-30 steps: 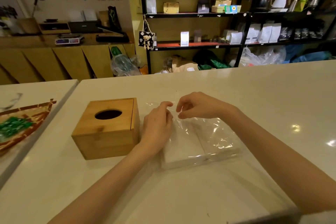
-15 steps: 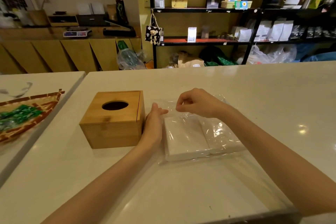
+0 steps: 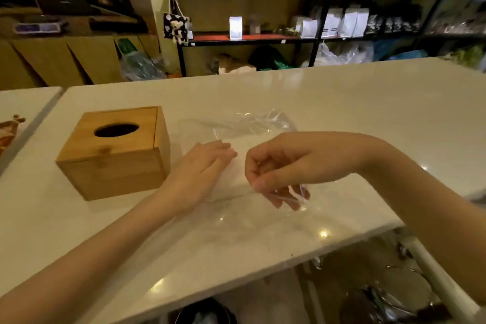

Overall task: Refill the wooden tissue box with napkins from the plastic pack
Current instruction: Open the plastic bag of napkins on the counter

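Note:
The wooden tissue box point(image 3: 115, 152) stands on the white counter at the left, lid closed, its oval top hole dark. Right of it lies the clear plastic pack point(image 3: 252, 123) with white napkins point(image 3: 244, 147) inside. My left hand point(image 3: 200, 168) lies flat, fingers together, pressing on the left side of the pack, next to the box. My right hand point(image 3: 278, 168) hovers over the pack's near right part, its fingers pinched on a fold of the clear plastic film. Most of the napkin stack is hidden under both hands.
The counter's near edge point(image 3: 289, 263) runs diagonally close below my right arm, with metal pots on the floor beyond it. A second table with a woven tray point(image 3: 8, 131) sits at the far left. Black shelves with packaged goods stand behind the counter.
My right hand has moved from the pack's far edge toward me, pulling the plastic film with it. My left hand now lies flat on the pack. The camera has tilted down and right.

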A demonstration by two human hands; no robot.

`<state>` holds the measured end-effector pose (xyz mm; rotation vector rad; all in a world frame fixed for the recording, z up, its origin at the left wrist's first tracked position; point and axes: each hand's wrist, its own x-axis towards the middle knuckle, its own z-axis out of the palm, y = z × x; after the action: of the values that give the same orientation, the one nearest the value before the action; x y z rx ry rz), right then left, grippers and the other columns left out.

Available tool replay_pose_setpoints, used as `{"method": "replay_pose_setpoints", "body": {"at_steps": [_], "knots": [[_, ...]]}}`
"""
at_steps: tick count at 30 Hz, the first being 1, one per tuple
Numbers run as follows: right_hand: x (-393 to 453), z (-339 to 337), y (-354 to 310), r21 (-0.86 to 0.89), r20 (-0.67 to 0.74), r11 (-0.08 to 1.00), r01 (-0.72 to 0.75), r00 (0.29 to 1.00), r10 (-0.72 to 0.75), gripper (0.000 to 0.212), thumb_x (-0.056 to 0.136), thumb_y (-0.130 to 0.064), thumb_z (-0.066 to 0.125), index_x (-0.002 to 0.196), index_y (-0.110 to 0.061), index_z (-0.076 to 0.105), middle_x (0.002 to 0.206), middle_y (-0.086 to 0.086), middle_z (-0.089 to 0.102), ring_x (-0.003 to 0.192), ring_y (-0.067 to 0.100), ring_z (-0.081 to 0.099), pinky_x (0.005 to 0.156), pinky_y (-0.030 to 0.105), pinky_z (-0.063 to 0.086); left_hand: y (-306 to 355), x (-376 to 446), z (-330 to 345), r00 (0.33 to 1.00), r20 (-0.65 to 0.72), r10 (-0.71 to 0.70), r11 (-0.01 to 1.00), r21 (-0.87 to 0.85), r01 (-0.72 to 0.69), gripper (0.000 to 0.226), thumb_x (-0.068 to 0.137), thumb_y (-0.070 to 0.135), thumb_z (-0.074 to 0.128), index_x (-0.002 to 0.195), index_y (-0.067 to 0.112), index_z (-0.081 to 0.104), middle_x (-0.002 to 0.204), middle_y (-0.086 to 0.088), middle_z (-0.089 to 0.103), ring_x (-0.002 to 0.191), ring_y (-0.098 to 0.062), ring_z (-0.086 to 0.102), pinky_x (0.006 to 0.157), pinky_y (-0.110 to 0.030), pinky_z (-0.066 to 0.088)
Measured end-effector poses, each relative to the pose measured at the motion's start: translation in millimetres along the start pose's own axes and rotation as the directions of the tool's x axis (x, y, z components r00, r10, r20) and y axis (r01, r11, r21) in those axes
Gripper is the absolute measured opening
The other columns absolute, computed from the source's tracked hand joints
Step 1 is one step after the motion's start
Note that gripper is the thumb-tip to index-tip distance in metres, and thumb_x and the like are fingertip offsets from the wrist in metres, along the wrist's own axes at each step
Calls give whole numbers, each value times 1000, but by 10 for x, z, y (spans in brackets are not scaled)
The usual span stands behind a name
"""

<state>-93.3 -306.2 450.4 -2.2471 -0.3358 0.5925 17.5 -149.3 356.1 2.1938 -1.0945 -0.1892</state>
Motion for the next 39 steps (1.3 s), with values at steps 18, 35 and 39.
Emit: {"method": "replay_pose_setpoints", "body": {"at_steps": [18,35,39], "knots": [[55,296,718,-323,-316,823,-466,873,370,70,96,-39,36,148,-12,-3,158,3,-10,144,13,-12,113,23,-4,215,-152,375,988,123,-95,884,466,28,66,92,52,6,146,15,-2,157,-4,-6,144,-14,-9,115,-31,-8],[536,110,1249,-400,-477,814,-421,854,208,61,96,-50,19,146,-29,-10,156,-6,-19,141,5,-20,115,37,-16,-183,384,327,998,43,-54,859,511,24,76,82,55,-2,146,14,-1,158,-5,-5,144,-16,-8,115,-33,-8],[529,61,1234,-363,-452,843,-397,866,214,62,96,-50,20,146,-29,-9,157,-6,-17,141,5,-19,116,35,-14,-185,394,329,997,43,-60,882,471,33,67,89,49,6,145,16,-5,157,-4,-11,143,-14,-13,114,-32,-10]]}}
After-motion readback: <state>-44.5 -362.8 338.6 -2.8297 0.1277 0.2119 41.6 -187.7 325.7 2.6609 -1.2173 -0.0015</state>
